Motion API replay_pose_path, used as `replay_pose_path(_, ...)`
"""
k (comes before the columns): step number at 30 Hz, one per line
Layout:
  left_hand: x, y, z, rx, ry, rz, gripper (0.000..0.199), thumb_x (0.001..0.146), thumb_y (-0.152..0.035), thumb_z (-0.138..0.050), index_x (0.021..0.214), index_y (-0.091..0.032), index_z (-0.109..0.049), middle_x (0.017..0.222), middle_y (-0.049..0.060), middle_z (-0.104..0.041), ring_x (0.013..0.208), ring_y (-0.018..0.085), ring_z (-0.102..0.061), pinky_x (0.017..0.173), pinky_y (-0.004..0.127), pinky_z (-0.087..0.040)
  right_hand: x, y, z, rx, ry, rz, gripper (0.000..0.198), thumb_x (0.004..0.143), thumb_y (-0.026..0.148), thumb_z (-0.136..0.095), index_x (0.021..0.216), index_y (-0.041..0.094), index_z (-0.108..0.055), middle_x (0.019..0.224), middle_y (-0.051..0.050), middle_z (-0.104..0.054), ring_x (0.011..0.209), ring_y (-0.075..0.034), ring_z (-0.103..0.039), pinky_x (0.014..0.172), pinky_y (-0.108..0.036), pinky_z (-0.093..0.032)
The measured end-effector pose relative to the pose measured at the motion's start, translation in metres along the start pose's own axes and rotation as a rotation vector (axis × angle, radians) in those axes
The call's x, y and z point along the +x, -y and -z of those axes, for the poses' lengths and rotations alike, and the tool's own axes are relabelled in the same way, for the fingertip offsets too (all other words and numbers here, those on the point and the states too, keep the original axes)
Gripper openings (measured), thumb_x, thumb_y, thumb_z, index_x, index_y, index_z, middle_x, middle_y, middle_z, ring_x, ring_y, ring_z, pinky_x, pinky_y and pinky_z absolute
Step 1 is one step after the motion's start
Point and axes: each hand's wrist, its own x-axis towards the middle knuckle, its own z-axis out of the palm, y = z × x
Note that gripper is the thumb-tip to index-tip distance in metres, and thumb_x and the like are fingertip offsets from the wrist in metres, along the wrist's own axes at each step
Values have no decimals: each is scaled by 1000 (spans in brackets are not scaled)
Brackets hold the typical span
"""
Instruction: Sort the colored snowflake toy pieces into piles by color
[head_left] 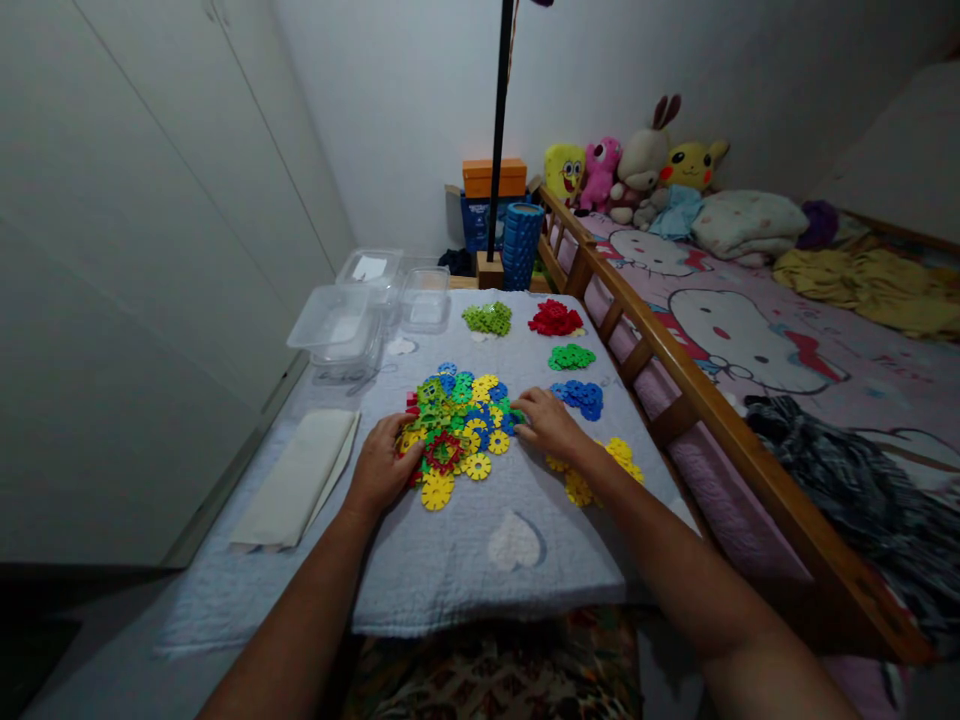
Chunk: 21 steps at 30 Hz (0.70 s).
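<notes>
A mixed pile of notched plastic snowflake discs (478,466), in yellow, blue, green and red, lies mid-table. My left hand (384,465) rests against the pile's left edge, its thumb and fingers apart. At the right edge is my right hand (553,426), with thumb and fingertips closed around what looks like a green snowflake disc (518,413). Just beyond that hand sits a heap of blue discs (585,398). My right forearm partly covers a heap of yellow discs (621,458). Farther back are heaps of green discs (571,357), red discs (555,318) and light green discs (487,318).
Clear plastic boxes (337,318) stand at the back left of the cloth-covered table (450,560). A folded pale cloth or paper (296,480) lies at left. A black pole (499,130) rises behind. Along the right runs a wooden bed rail (660,335).
</notes>
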Motion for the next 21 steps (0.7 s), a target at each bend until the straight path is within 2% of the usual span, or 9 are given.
replay_pose_path(5, 0, -1, 0, -5, 0, 0, 38, 85, -40, -59, 118, -22, -59, 124, 10, -65, 118, 28, -60, 107, 46, -47, 2, 18, -10, -49, 13, -26, 34, 85, 21, -71, 119, 22, -69, 121, -10, -62, 112, -26, -53, 97, -37, -42)
replay_pose_path(9, 1, -1, 0, 12, 2, 1, 37, 84, -39, -59, 117, -21, -59, 122, 10, -65, 116, 27, -60, 106, 46, -47, 1, 18, -9, -29, -22, -60, 29, 83, 19, -73, 111, 18, -69, 115, -12, -62, 109, -26, -53, 94, -36, -41)
replay_pose_path(12, 0, -1, 0, 26, 5, -7, 37, 85, -39, -58, 117, -21, -59, 122, 10, -65, 116, 27, -60, 106, 45, -47, 1, 13, -7, 81, -42, -91, 19, 82, 15, -69, 102, 17, -68, 106, -9, -65, 101, -23, -56, 88, -32, -42)
replay_pose_path(15, 0, 0, 0, 34, 7, -15, 37, 86, -40, -57, 117, -21, -59, 122, 10, -65, 116, 27, -60, 106, 45, -47, 0, -5, -2, 321, -18, -175, 8, 81, 14, -64, 88, 18, -65, 85, -2, -65, 80, -17, -57, 74, -28, -40)
replay_pose_path(17, 0, 1, 0, 41, 5, -16, 37, 86, -41, -57, 117, -21, -59, 122, 10, -65, 116, 28, -60, 106, 44, -47, -3, -23, 3, 479, -51, -255, 4, 79, 18, -63, 83, 18, -63, 75, 1, -61, 71, -15, -55, 67, -26, -38)
replay_pose_path(21, 0, 2, -1, 42, -2, -22, 38, 86, -41, -57, 118, -21, -59, 121, 10, -65, 115, 28, -61, 105, 45, -48, -15, -61, 16, 580, -269, -405, 11, 74, 28, -65, 80, 19, -61, 69, 3, -58, 67, -15, -53, 64, -26, -38)
